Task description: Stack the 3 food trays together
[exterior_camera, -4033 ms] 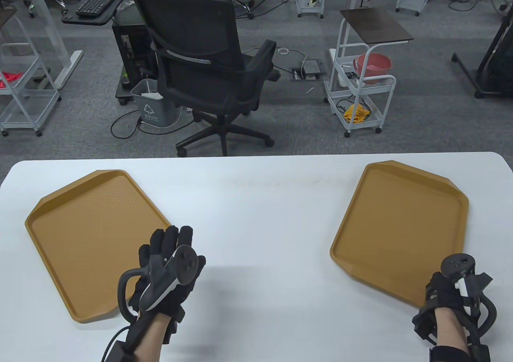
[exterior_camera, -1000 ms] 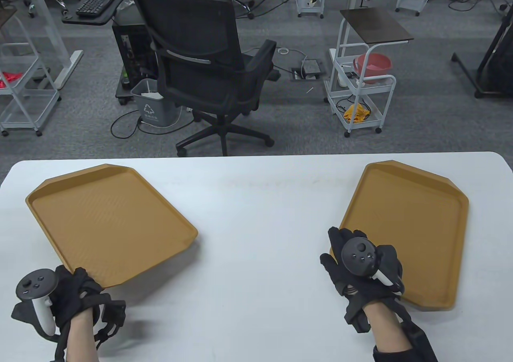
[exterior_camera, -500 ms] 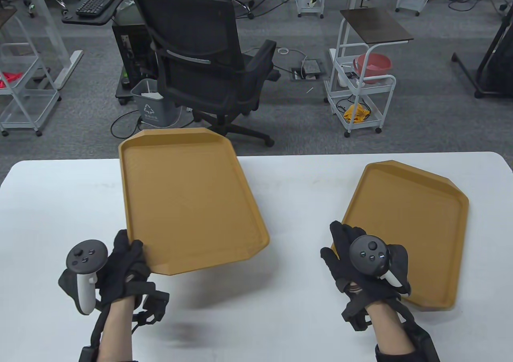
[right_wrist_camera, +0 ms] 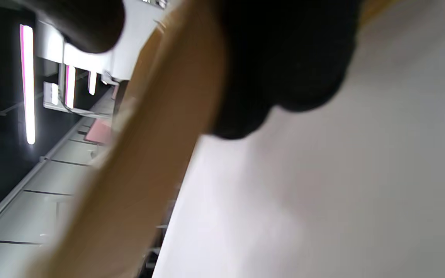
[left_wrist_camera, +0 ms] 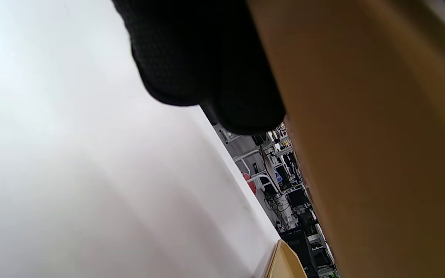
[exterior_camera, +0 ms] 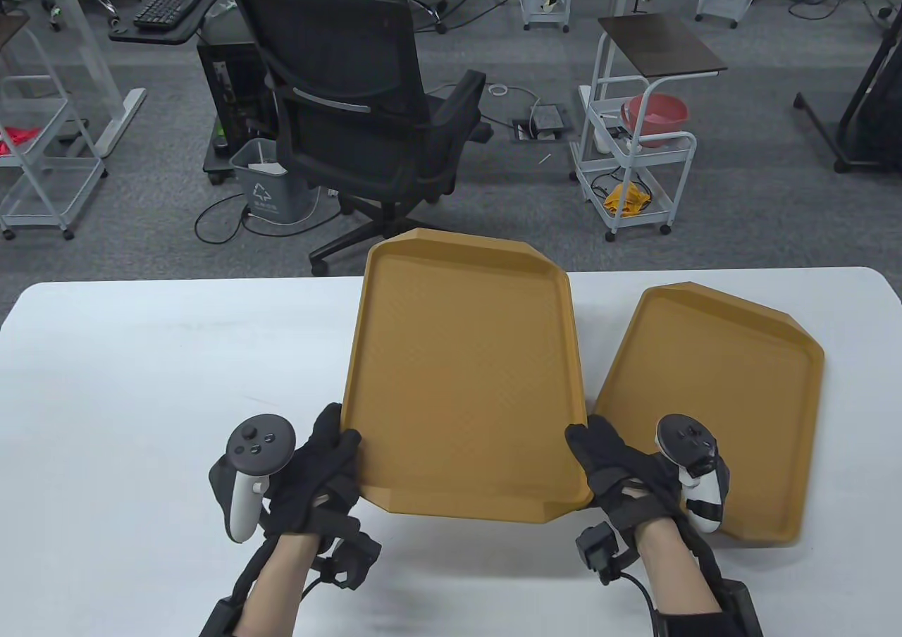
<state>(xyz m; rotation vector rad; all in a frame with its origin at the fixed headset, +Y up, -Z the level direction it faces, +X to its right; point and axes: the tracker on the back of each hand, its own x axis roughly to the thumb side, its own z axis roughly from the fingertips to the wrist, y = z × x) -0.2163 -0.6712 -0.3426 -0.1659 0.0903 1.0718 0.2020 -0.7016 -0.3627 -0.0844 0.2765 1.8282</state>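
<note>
While gripped, tray (exterior_camera: 461, 376) between fingers (exterior_camera: 331, 433)

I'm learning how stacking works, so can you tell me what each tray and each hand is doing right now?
Carried tray: lifted off the table, held at its two near corners, tilted.
Right tray: lying flat on the white table.
Left hand: grips the carried tray's near left corner.
Right hand: grips its near right corner.

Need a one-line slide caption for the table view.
Both hands, left and right, hold a tray above the table, beside another tray at right.
</note>
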